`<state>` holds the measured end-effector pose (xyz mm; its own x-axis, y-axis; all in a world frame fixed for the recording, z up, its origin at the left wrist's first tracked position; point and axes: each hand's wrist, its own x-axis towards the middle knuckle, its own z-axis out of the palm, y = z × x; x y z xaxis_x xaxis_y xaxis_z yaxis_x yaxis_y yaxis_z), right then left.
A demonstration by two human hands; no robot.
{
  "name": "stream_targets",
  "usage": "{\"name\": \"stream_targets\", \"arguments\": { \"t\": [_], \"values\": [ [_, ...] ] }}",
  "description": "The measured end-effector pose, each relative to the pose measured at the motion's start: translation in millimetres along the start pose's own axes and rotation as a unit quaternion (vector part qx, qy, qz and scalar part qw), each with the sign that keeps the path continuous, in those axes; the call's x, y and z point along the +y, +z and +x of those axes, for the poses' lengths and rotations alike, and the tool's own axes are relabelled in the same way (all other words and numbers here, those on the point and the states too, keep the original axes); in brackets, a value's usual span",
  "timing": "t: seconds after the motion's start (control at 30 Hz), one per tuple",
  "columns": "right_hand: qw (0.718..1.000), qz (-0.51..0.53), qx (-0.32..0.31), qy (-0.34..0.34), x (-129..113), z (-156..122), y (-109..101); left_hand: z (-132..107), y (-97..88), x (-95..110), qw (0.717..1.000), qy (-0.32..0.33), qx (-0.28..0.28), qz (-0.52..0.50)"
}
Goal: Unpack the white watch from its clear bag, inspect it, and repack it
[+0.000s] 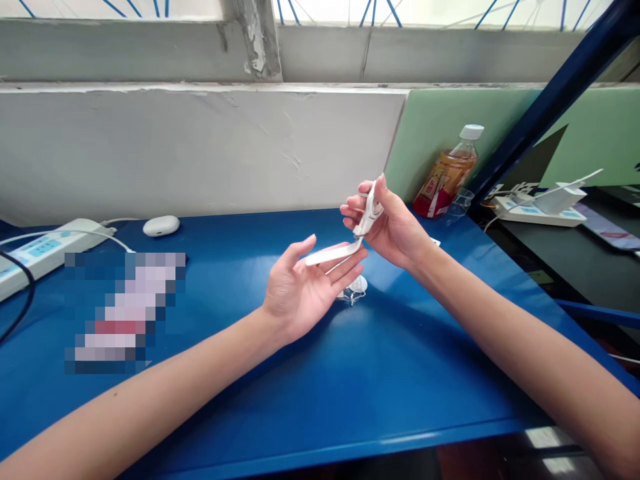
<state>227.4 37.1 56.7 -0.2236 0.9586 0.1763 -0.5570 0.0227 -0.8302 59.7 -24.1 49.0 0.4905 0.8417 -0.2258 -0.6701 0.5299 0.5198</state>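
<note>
White piece (345,251) is held over left hand (300,293)
Pinched by right hand (395,230); left one loosely spread; it is best steadied from below.

blue table (340,407) | power strip (50,250) | white case (161,225) | pixelated phone (130,307) | drink bottle (445,175) | chain (353,297)

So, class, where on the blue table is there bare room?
Bare: the blue table between the forearms and its front edge; also between white case and left hand. Crowded: left end, with power strip and pixelated object; right back corner, with bottle.
</note>
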Motion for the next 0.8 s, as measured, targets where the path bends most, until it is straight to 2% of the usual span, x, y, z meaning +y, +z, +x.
{"name": "stream_targets", "arguments": {
  "t": [0.13,0.23,0.33,0.53,0.63,0.8],
  "values": [
    [0.999,-0.036,-0.014,-0.027,2.3,0.3,-3.5,0.6,-1.8,0.1,1.000,0.005,-0.025,0.003],
    [0.995,-0.083,-0.040,-0.034,3.8,-0.6,-4.9,2.4,-4.2,-3.2,0.998,0.024,-0.018,0.058],
    [0.981,-0.177,-0.063,-0.050,5.1,-3.6,-2.8,3.9,-6.3,-7.5,0.992,0.031,-0.008,0.125],
    [0.962,-0.259,-0.086,-0.014,6.9,-9.2,1.1,2.4,-5.5,-12.4,0.967,-0.010,-0.044,0.252],
    [0.964,-0.236,-0.120,0.021,6.9,-9.2,1.6,1.8,-5.1,-13.0,0.961,-0.016,-0.060,0.269],
    [0.971,-0.084,-0.181,0.133,2.6,-7.0,3.3,1.8,-7.9,-15.4,0.956,-0.038,-0.077,0.279]
  ]
}}
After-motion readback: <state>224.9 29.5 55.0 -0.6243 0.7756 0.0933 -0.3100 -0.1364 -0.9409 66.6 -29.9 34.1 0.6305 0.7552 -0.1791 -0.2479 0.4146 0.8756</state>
